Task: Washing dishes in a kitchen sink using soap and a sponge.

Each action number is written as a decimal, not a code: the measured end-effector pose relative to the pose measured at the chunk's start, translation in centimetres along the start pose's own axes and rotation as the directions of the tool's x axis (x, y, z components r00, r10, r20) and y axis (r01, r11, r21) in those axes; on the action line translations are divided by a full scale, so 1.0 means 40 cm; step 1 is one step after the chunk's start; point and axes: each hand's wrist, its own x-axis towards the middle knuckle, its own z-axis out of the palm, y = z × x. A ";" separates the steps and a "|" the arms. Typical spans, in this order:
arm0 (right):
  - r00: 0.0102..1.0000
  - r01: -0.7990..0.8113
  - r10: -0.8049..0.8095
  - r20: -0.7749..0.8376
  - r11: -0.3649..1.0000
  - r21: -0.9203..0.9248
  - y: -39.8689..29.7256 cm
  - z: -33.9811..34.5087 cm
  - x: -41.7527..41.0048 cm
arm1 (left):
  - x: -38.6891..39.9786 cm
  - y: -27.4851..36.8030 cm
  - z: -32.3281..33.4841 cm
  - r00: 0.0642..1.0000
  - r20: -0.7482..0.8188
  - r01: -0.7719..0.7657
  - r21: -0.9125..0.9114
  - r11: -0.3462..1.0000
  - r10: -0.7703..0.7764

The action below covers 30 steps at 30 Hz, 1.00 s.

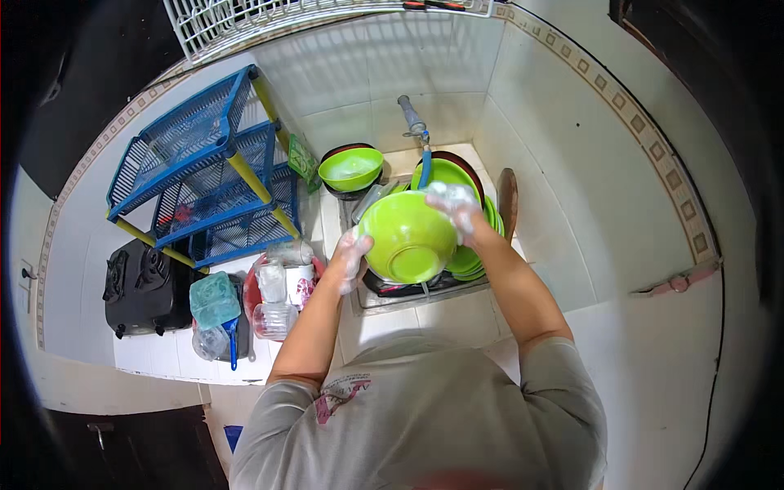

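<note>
A large lime-green bowl [404, 229] is tipped over the sink [376, 304], its underside and foot ring facing me. My left hand [352, 257], wet with suds, grips its left rim. At the upper right of the bowl is my right hand [462, 214], thickly covered in white foam; whether it holds a sponge under the foam I cannot tell. Behind the bowl, green plates [468, 263] and a larger green dish [456, 174] fill the right of the sink. A soapy green bowl [351, 168] tops a stack of darker ones at the back left corner.
A grey tap [413, 116] with a blue hose [425, 168] hangs over the sink. Left stand a blue plastic rack [190, 153], a red basin [251, 288] of cups, and a black two-burner stove [147, 285]. A round brown board [508, 202] leans at right. A white wire rack [245, 24] is above.
</note>
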 end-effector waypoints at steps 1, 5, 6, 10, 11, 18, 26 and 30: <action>0.998 0.006 -0.006 -0.056 1.000 0.001 -0.014 0.008 0.012 | -0.006 0.003 0.010 0.999 0.038 -0.007 -0.013 1.000 0.008; 0.886 0.275 -0.463 0.026 0.479 -0.833 -0.019 -0.001 0.046 | -0.019 -0.004 0.035 0.997 0.050 0.063 -0.066 0.996 -0.060; 0.861 0.344 -0.504 0.060 0.492 -0.800 0.009 0.005 0.052 | -0.021 -0.014 0.032 0.994 -0.025 0.109 -0.008 0.994 -0.109; 0.681 0.432 -0.727 0.090 0.299 -0.851 0.093 0.130 -0.033 | -0.022 -0.015 0.050 0.999 -0.002 0.052 -0.064 0.997 -0.052; 0.579 0.453 -0.802 0.144 0.170 -0.875 0.100 0.155 -0.072 | -0.021 -0.015 0.043 0.999 0.025 0.027 -0.091 0.995 -0.025; 0.559 0.637 -0.811 0.171 0.289 -0.714 0.094 0.127 -0.026 | -0.031 -0.034 0.078 1.000 0.008 0.029 -0.132 0.991 -0.029; 0.577 0.600 -0.812 0.088 0.348 -0.720 0.171 0.150 -0.050 | -0.032 -0.055 0.039 1.000 -0.011 0.000 0.081 0.997 0.001; 0.520 0.693 -0.718 0.461 0.039 -0.720 0.114 0.167 -0.114 | -0.031 -0.048 0.064 0.977 -0.166 0.121 -0.107 0.987 -0.137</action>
